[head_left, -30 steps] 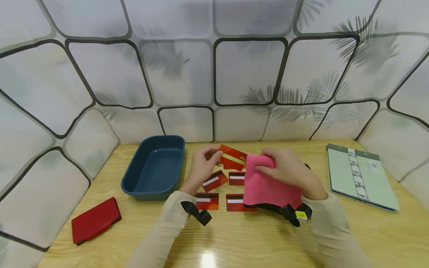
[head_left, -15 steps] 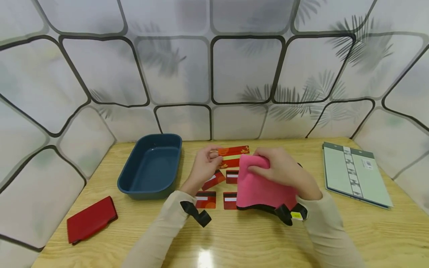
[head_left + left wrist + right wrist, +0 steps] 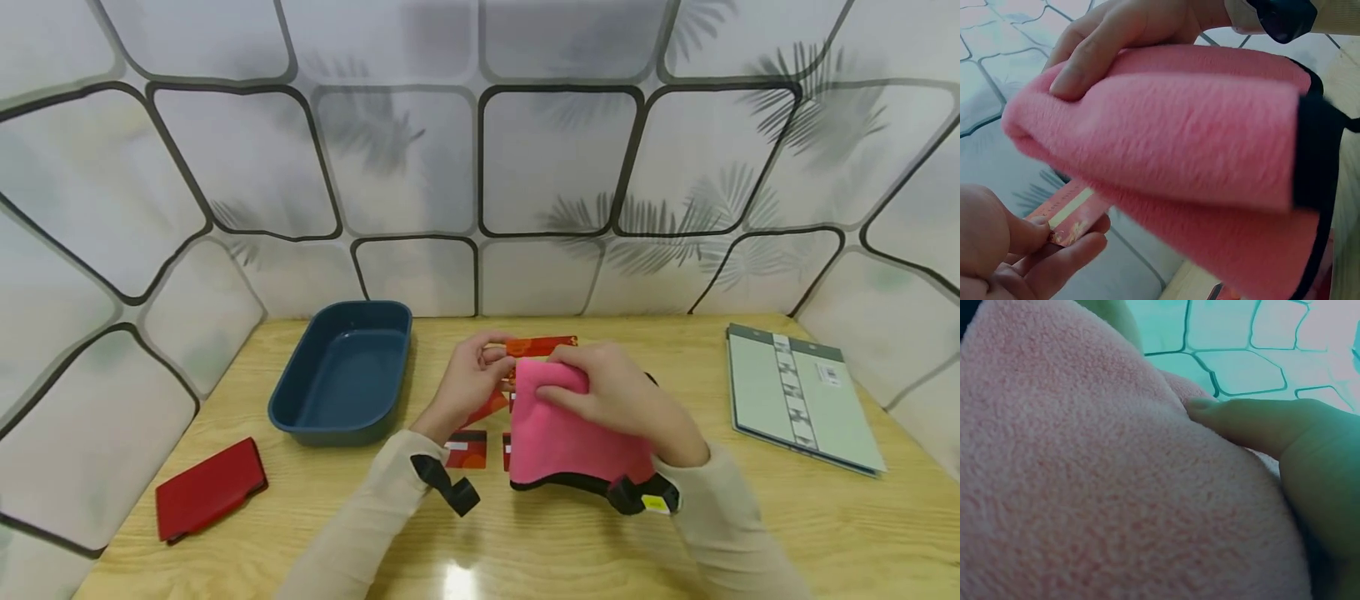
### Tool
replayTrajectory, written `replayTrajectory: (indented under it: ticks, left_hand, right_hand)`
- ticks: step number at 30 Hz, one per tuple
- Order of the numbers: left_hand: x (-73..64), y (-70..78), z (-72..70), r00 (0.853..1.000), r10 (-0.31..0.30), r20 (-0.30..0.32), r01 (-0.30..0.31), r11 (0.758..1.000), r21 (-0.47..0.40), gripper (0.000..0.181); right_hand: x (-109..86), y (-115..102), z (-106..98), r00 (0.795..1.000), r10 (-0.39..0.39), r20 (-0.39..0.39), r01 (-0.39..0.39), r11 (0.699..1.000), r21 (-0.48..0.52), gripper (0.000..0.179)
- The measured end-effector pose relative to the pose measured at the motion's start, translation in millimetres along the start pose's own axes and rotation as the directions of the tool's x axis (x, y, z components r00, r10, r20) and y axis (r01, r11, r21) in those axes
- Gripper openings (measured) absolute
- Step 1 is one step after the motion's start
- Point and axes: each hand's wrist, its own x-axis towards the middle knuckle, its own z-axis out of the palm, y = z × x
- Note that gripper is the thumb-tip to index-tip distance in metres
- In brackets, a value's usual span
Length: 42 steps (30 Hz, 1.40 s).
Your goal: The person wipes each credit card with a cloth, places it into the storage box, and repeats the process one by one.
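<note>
My left hand pinches a red card with a yellow stripe between thumb and fingers. Bunched in my right hand is a pink fleecy cloth with black edging. The cloth hangs folded and overlaps the right part of the card in the head view. In the right wrist view, the thumb presses into the cloth's fold. Below the hands, several red cards lie on the table, one of them a card with a white strip; the cloth and left hand hide parts of the others.
A deep blue tray stands left of the hands. The red wallet-like case lies at the front left of the wooden table. At the right is a pale green notebook with a patterned band. A patterned curtain-like wall rises behind.
The right hand has brought the cloth leftward, over the held card's right part and more of the cards on the table. The left hand has turned the card closer to level and shifted slightly right.
</note>
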Motion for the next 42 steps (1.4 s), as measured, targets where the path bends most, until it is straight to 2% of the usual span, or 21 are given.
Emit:
replayTrajectory:
  ticks: [5,11,14,20,22,25,31,42]
  left_hand:
    - [-2.2,0.5,1.4,1.0,-0.001,0.01,0.001,1.0,0.005,0.032]
    - [-3.0,-0.5,2.5,0.992,0.037,0.123,-0.043,0.998,0.04,0.031]
    - [-3.7,-1.3,1.8,0.98,0.066,0.19,-0.076,0.996,0.049,0.03]
    - [-2.9,-4.3,-0.3,0.941,0.144,0.306,-0.158,0.987,0.02,0.029]
    - [-2.9,-4.1,-0.8,0.931,0.161,0.328,-0.179,0.984,0.024,0.028]
    - [-2.8,-3.3,-0.7,0.925,0.175,0.338,-0.199,0.979,0.039,0.027]
    - [-2.7,-0.7,0.2,0.931,0.189,0.311,-0.217,0.974,0.057,0.026]
    - [-3.3,2.4,0.0,0.953,0.159,0.259,-0.191,0.976,0.102,0.028]
  right_hand:
    - [1.7,-2,5,1.0,0.001,-0.029,-0.003,0.999,-0.048,0.02]
    - [1.0,-1,10,0.997,0.002,-0.081,-0.01,0.995,-0.101,0.02]
    - [0.9,1,14,0.991,-0.033,-0.13,0.013,0.989,-0.145,0.02]
    - [1.6,4,19,0.982,-0.048,-0.184,0.002,0.97,-0.243,0.026]
    - [1.6,4,19,0.98,-0.033,-0.196,-0.019,0.965,-0.26,0.031]
    - [1.6,3,19,0.976,0.003,-0.216,-0.064,0.96,-0.272,0.038]
    - [1.7,0,20,0.962,0.06,-0.267,-0.132,0.957,-0.26,0.039]
    - [1.4,1,18,0.956,0.079,-0.283,-0.152,0.957,-0.248,0.04]
